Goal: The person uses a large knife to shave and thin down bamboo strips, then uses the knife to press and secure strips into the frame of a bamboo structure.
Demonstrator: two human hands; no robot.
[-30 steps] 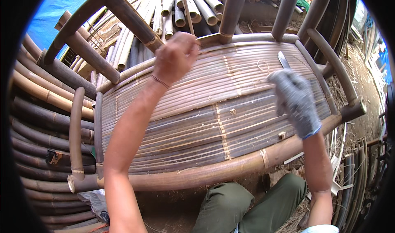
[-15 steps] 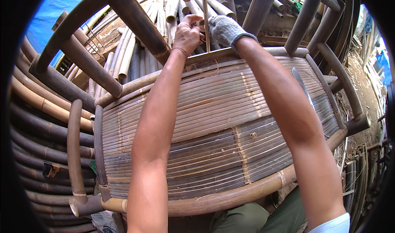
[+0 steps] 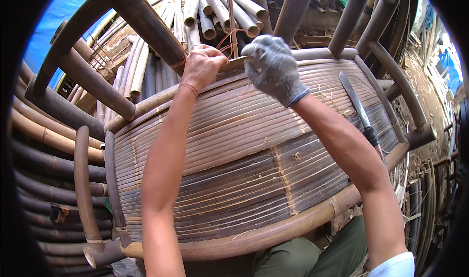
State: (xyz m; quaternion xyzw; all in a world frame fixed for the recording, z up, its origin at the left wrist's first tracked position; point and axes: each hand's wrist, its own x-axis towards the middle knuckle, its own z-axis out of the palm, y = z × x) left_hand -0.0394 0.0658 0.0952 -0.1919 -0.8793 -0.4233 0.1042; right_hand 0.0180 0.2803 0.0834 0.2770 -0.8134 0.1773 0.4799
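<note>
A bamboo bench with a slatted seat [image 3: 215,140] fills the middle of the view. At its far edge a thin upright bamboo stick [image 3: 232,22] stands, with a loose loop of thin reddish-tan strand [image 3: 225,46] around it. My left hand [image 3: 202,66], bare, is closed in a pinch on the strand just left of the stick. My right hand [image 3: 273,66], in a grey knitted glove, is closed right of the stick, the strand running toward its fingers. A long-bladed knife [image 3: 355,100] with a dark handle lies on the seat beside my right forearm.
Bamboo poles [image 3: 244,13] are piled beyond the bench. Dark curved poles [image 3: 53,179] are stacked at the left. Thick backrest posts [image 3: 151,27] rise at the far side, and armrests [image 3: 398,81] flank the seat. A blue tarp [image 3: 63,22] hangs at the far left.
Both hands have come nearer and lower from the stick, and the strand's loop now shows around it. My right forearm has shifted, uncovering more of the knife.
</note>
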